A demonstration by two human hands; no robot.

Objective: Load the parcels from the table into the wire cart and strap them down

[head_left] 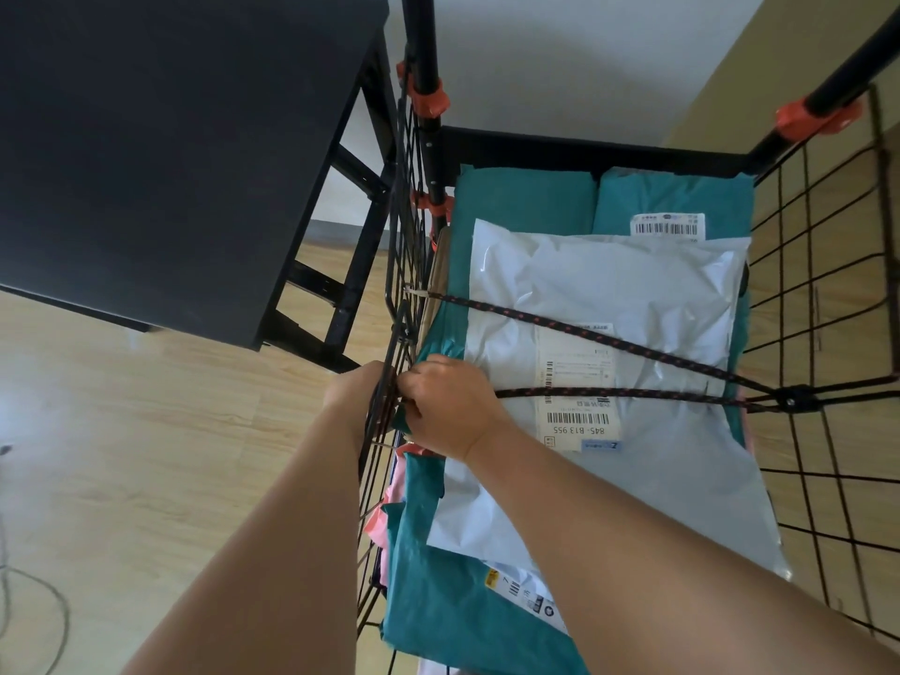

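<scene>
- Fingers point(414, 381) of the right hand point(450, 406) are curled tight round the near end of a bungee cord point(609, 391). They pinch it against the wire wall point(402, 211) of the wire cart point(584, 148). Whether its hook has caught the wire is hidden under the knuckles.
- Away from those fingers the cord runs taut across the load to a black joint point(794, 401) at the opposite wall. A second strand point(560, 326) leaves that joint and ends at a pale hook point(416, 294) on the same wall as the fingers, a little beyond them.
- It looks elastic and would likely snap back if let go, so it is best gripped at the very end, by the hook, not along the woven length.
- Right beside the fingers, under the cord, a white parcel point(609, 285) lies on teal parcels point(526, 197). These are soft, slick poly bags, probably light, and likely to dent under the strap.
- Just across the mesh from the fingers, on the cart's outer side, is the left hand point(353, 389). Its own fingers are hidden, so its grasp cannot be told.
- Both forearms reach forward and down, the right one over the load with the wrist bent toward the wall.
- Beyond the wall stands a black table point(170, 138).
</scene>
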